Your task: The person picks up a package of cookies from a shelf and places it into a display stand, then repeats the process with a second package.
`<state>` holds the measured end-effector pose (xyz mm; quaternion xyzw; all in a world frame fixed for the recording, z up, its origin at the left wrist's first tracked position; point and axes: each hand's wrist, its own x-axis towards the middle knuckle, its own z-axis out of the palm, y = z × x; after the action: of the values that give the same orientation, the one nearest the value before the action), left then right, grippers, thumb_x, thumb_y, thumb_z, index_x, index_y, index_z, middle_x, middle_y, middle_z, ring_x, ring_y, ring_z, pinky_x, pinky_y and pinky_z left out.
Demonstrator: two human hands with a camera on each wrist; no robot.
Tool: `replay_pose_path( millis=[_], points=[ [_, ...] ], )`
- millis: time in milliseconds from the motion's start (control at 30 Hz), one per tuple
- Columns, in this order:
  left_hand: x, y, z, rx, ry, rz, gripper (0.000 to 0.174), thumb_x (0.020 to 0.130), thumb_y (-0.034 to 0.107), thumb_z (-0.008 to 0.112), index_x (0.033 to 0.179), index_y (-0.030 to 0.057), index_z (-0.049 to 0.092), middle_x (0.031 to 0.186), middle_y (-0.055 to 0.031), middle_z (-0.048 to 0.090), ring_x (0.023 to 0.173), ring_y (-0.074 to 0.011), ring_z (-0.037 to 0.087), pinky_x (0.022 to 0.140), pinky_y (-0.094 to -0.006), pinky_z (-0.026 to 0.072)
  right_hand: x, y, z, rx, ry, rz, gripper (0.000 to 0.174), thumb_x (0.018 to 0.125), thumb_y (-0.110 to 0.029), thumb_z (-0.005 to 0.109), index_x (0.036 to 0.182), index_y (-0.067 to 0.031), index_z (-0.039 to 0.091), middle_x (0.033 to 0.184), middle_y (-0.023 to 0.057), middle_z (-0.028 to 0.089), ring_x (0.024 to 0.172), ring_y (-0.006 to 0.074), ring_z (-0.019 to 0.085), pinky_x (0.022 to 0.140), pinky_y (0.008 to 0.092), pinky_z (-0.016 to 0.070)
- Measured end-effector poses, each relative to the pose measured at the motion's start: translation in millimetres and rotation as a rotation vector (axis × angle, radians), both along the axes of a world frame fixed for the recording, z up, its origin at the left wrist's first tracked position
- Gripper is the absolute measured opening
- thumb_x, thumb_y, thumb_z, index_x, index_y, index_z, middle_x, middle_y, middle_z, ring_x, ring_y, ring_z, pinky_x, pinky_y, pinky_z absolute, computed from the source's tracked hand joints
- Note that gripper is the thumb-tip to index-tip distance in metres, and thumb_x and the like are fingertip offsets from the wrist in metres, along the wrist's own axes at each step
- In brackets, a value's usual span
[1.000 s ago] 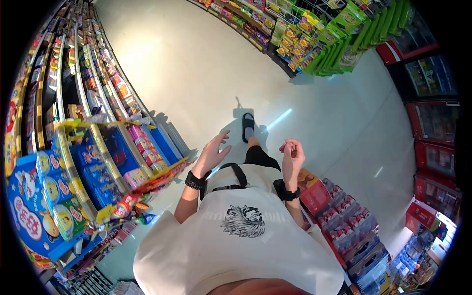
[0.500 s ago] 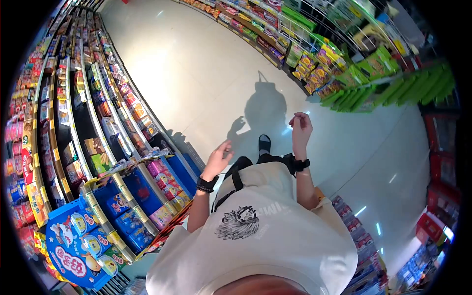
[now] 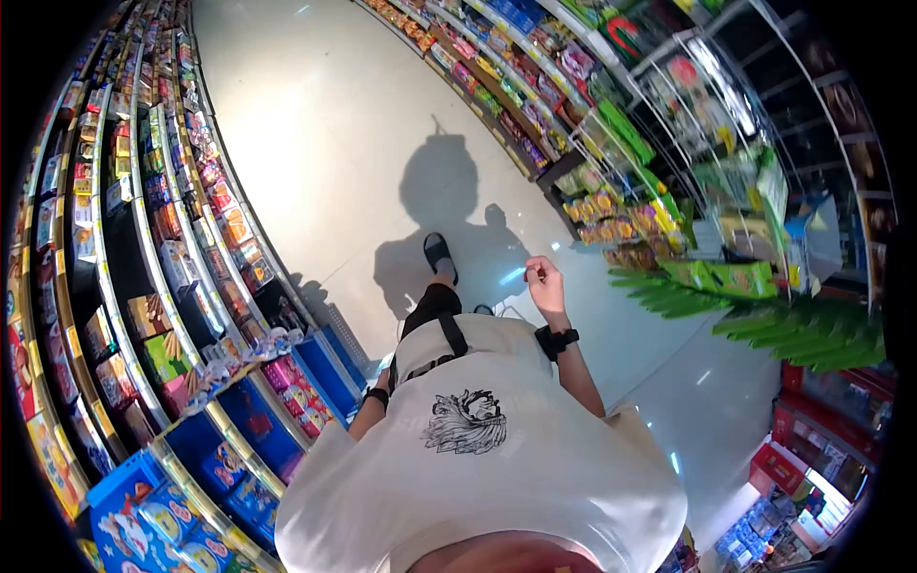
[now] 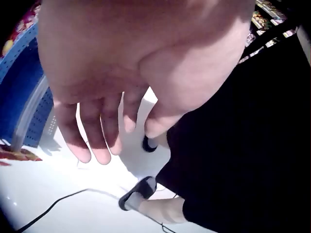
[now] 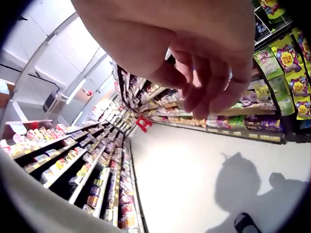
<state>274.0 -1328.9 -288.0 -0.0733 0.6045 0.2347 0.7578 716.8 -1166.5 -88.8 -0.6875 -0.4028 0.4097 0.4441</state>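
My right hand (image 3: 545,285) is raised in front of the body at the right, its fingers loosely bent and nothing in them. The right wrist view has the same hand (image 5: 194,48) hanging over the aisle, thumb and fingers relaxed. In the left wrist view my left hand (image 4: 136,63) hangs palm in view, fingers spread and fairly straight, beside the black shorts (image 4: 243,131). The head view shows only its wristband (image 3: 377,394) and forearm by the hip; the hand is mostly hidden there. Nearest to it is a blue display stand (image 3: 320,372).
Long shelves of packaged snacks (image 3: 172,248) line the left side. Across the pale floor (image 3: 315,143) stands another snack shelf (image 3: 497,105), with hanging bags (image 3: 611,215) at its end. Green leaf-like strips (image 3: 793,329) jut out at right. A cable (image 4: 53,204) trails by the feet.
The person has walked forward along the aisle, and the hanging bags and shelves have come closer. The left hand has dropped from in front of the body to the side. The right hand stays raised.
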Motion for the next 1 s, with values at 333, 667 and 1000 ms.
replay_pose_path(
  millis=[333, 667, 1000],
  points=[
    [30, 306, 18, 0.825, 0.700, -0.751, 0.034, 0.084, 0.023, 0.059, 0.114, 0.0062, 0.062, 0.083, -0.0145, 0.068, 0.078, -0.0251, 0.067, 0.071, -0.0362, 0.0522, -58, 191, 37, -0.021, -0.196, 0.326, 0.015, 0.087, -0.007, 0.054, 0.097, 0.0002, 0.062, 0.074, 0.0101, 0.063, 0.066, 0.0170, 0.061, 0.062, 0.0301, 0.0487],
    [-11, 361, 62, 0.764, 0.957, -0.862, 0.033, 0.084, 0.025, 0.055, 0.113, 0.0105, 0.061, 0.096, -0.0176, 0.068, 0.092, -0.0346, 0.065, 0.082, -0.0435, 0.0514, -115, 266, 10, 0.093, -0.291, 0.562, 0.018, 0.090, -0.016, 0.056, 0.098, -0.0005, 0.063, 0.079, 0.0152, 0.067, 0.071, 0.0277, 0.065, 0.063, 0.0343, 0.0502],
    [-133, 222, -35, 0.413, 0.797, -0.945, 0.034, 0.082, 0.035, 0.062, 0.102, 0.0068, 0.067, 0.102, -0.0229, 0.066, 0.096, -0.0386, 0.064, 0.081, -0.0436, 0.0506, -153, 390, -44, -0.372, -0.399, 0.728, 0.024, 0.089, -0.024, 0.054, 0.103, -0.0066, 0.064, 0.092, 0.0169, 0.069, 0.087, 0.0347, 0.066, 0.078, 0.0416, 0.0523]
  ],
)
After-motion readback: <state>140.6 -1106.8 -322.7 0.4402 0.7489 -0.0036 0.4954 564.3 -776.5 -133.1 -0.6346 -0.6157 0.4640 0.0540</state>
